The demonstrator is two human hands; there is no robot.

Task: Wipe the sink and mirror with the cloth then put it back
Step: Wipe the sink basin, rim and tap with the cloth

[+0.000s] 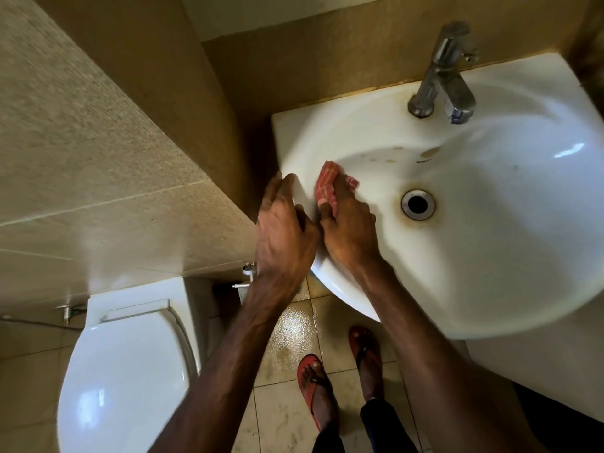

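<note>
Head view, looking down on a white wall-hung washbasin (490,256) with the person standing at its front rim. The right hand (348,230) presses a bunched red checked cloth (328,186) against the inner left slope of the basin, left of the drain (417,204); its grip is closed on the cloth, fingers curled over the top so that the fabric is pinned flat between palm and porcelain, a hold that suits scrubbing rather than carrying. The left hand (284,230) rests on the basin's left rim, just beside the right hand, its fingers spread and holding nothing; it appears to brace the body while the other hand bears down. Brown stains lie on the basin wall between the drain and the chrome mixer tap (444,76), and a rusty ring surrounds the drain, so much of the bowl appears yet to be wiped. The mirror is not in view. A closed toilet (127,371) stands left of the basin, and two feet in red flip-flops (313,384) stand on the wet-looking tiled floor (287,335) below its front edge. Judged from this, the sink stage is under way, with the mirror and the return of the cloth still to come.
</note>
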